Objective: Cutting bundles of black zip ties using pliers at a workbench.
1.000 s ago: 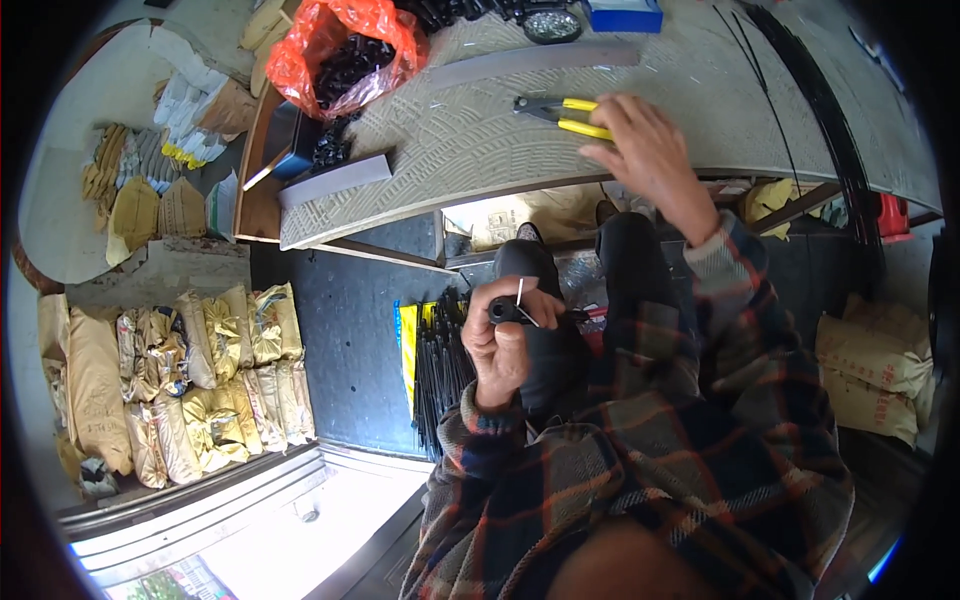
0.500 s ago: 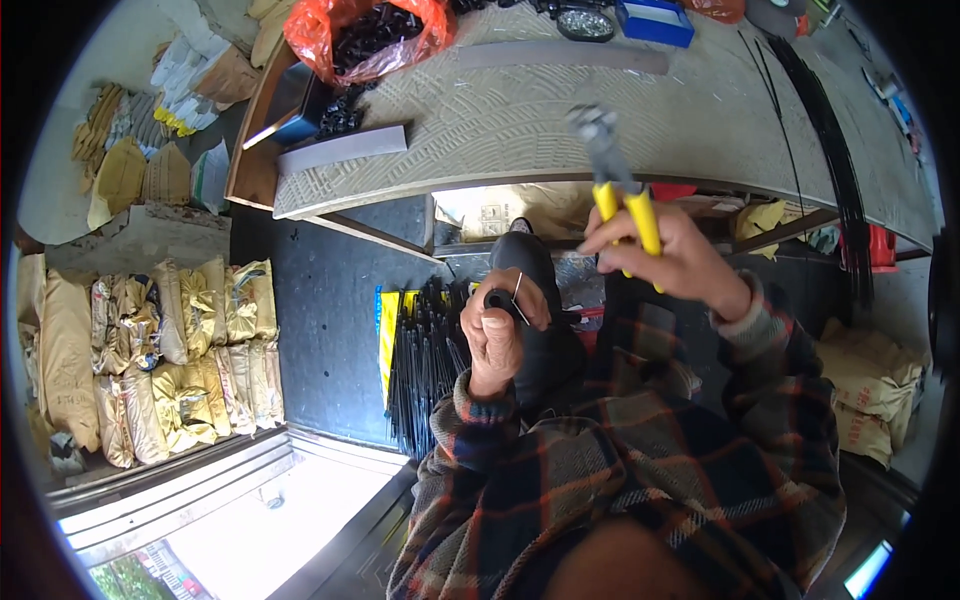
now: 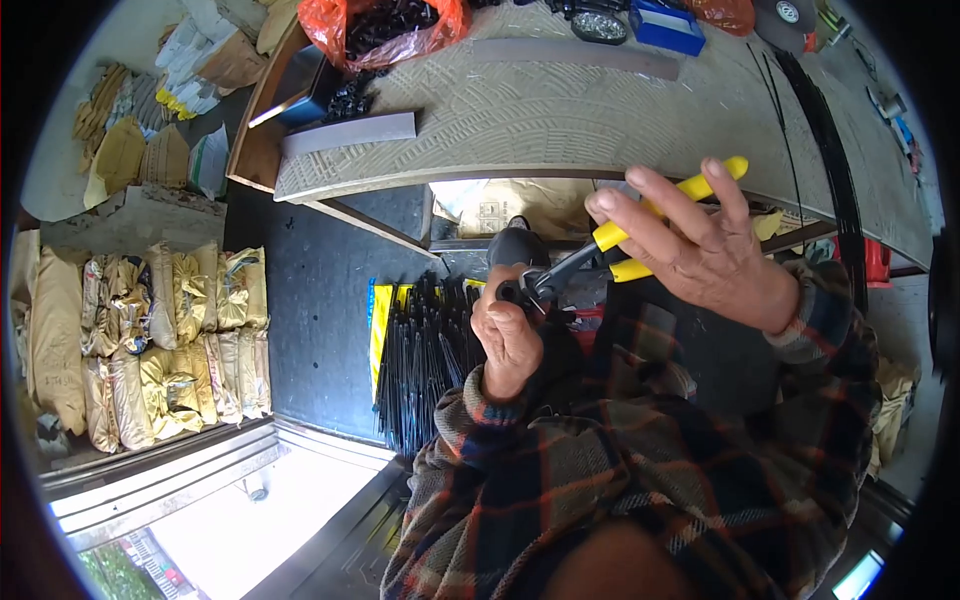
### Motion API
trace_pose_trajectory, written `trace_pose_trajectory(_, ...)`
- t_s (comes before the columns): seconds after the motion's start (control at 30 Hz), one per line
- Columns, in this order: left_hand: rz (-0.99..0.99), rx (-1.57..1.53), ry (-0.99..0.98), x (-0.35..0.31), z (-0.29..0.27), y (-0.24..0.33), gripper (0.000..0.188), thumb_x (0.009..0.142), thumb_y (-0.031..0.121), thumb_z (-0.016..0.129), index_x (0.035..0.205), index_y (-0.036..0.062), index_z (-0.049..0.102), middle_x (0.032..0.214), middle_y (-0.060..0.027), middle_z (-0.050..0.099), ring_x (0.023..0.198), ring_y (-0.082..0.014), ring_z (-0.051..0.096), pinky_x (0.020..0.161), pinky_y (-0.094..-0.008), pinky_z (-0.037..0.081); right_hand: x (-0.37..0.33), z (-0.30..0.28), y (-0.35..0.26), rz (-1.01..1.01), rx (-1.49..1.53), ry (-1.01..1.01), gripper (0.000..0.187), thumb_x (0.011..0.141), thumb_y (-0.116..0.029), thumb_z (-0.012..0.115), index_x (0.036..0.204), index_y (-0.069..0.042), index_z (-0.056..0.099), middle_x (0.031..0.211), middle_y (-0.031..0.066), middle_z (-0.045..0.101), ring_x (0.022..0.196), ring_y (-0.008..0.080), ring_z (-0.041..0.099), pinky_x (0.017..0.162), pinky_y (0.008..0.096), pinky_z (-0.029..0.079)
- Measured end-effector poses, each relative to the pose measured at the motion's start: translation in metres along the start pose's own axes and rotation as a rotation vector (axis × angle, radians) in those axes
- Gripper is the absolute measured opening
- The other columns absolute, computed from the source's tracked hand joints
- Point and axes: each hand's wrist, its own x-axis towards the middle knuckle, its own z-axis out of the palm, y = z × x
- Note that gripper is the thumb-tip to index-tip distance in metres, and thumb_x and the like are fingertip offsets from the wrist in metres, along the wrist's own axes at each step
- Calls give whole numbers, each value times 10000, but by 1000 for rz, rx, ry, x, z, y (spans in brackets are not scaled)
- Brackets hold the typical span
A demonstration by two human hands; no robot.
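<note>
My left hand (image 3: 508, 340) is wrapped round a black, round-ended thing (image 3: 512, 292), whose end points up between thumb and fingers; the rest of it is hidden. My right hand (image 3: 715, 245) holds yellow-handled pliers (image 3: 611, 237), fingers stretched along and over the handles, which are spread apart. The dark metal jaws touch or sit right beside the black thing at my left hand. Whether they close on the thin pale wire seen there, I cannot tell.
A workbench (image 3: 560, 120) crosses ahead, with an orange bag (image 3: 445, 45) of black parts, a blue box (image 3: 668, 27) and long black strips (image 3: 825, 130). Left of my legs stands a bunch of black rods (image 3: 425, 360). Wrapped packages (image 3: 170, 290) fill the left side.
The pliers have swung down from above the bench edge to the end of the black thing in my left hand. My right hand's fingers have spread out along the handles.
</note>
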Motion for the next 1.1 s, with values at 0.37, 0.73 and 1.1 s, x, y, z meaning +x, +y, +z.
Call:
trace_pose_trajectory(0.37,-4,-46,-241,-6,-7,-3,893,782,738,274,1166,-26,528,713,-13,513,546,-80,479,495,-189,368,-25,-23,13,61,908,-414,204,728,-168,645,848,-22,569,1075,88,518,839,231,565,668,335,470)
trace_pose_trajectory(0.73,214,-160,-641,-5,-19,-2,553,701,256,742,1124,12,481,1033,-142,583,921,-249,601,802,-306,452,-40,-29,13,87,1057,-419,353,730,-222,695,987,-31,547,985,99,526,777,200,585,661,327,482)
trace_pose_trajectory(1.1,191,-198,-525,-4,4,-2,636,617,311,774,1113,3,523,1089,-105,571,960,-174,553,843,-277,415,-59,-25,5,163,647,-412,274,798,-84,577,1060,-14,540,1101,133,526,1008,287,561,802,404,460)
